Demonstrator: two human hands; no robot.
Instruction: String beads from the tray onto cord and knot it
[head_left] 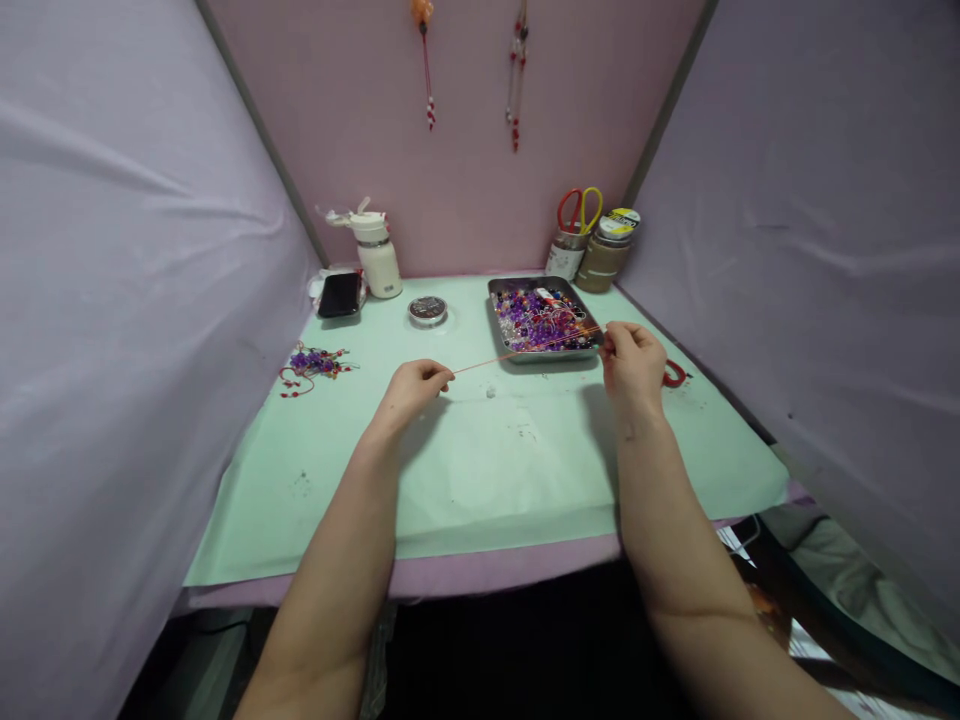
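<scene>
Nearest me, two bare forearms reach in over the edge of the counter [487,470], which is covered with a pale green sheet. The left hand [412,385] rests low at about ten o'clock from the counter's middle, fingers pinched together on one end of a thin red cord [517,352]. The right hand [634,360], at about two o'clock, is closed on the other end, so the cord runs taut between them, rising slightly to the right. Just beside the right hand, at three o'clock, lies a small red loop [673,375]. Behind the cord sits a metal tray [493,300] of purple and clear beads. Further off at ten o'clock lies a beaded piece [315,362], then a phone [340,295], a round tin [427,310] and a white bottle [379,262]. At one o'clock, scissors [577,210] stand in a cup.
</scene>
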